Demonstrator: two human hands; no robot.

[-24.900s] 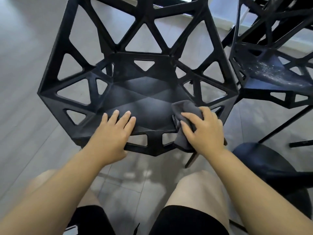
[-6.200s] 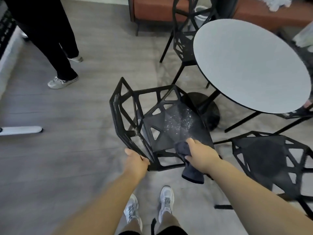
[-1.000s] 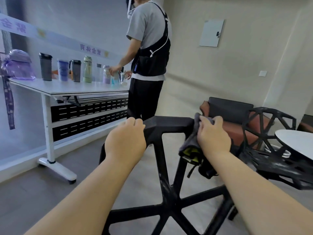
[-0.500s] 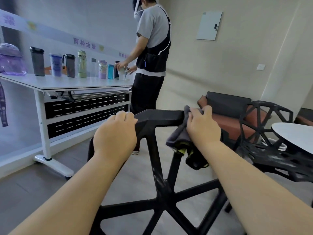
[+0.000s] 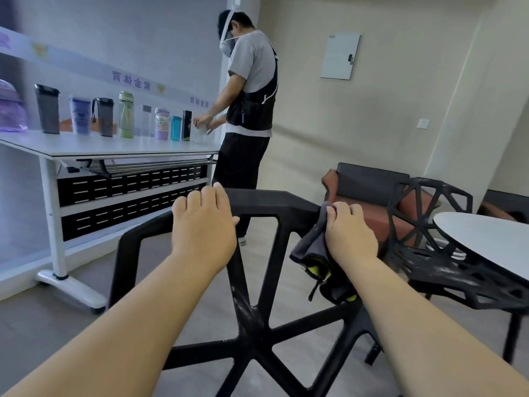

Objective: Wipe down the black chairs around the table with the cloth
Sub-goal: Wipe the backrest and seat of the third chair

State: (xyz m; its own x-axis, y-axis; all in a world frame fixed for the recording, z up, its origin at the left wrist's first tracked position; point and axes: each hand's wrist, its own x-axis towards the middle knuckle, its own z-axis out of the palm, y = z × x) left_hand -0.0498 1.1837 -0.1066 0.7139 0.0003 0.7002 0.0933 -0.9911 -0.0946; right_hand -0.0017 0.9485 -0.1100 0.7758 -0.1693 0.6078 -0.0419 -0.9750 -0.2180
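The backrest of a black lattice chair (image 5: 259, 200) fills the foreground, its top rail at hand height. My left hand (image 5: 201, 224) grips the left part of that rail, fingers curled over it. My right hand (image 5: 350, 232) holds a dark grey cloth (image 5: 310, 247) against the rail's right corner; the cloth hangs below with a yellow-green patch showing. A second black chair (image 5: 429, 219) stands to the right beside the round white table (image 5: 483, 239).
A person (image 5: 249, 110) stands at a long white table (image 5: 114, 147) on the left that carries several bottles and cups. A red-brown and black sofa (image 5: 369, 190) sits behind the chairs by the beige wall. Grey floor lies between.
My right hand with the cloth has slid rightward along the top rail to its right corner. My left hand stays gripping the rail. The view has shifted slightly.
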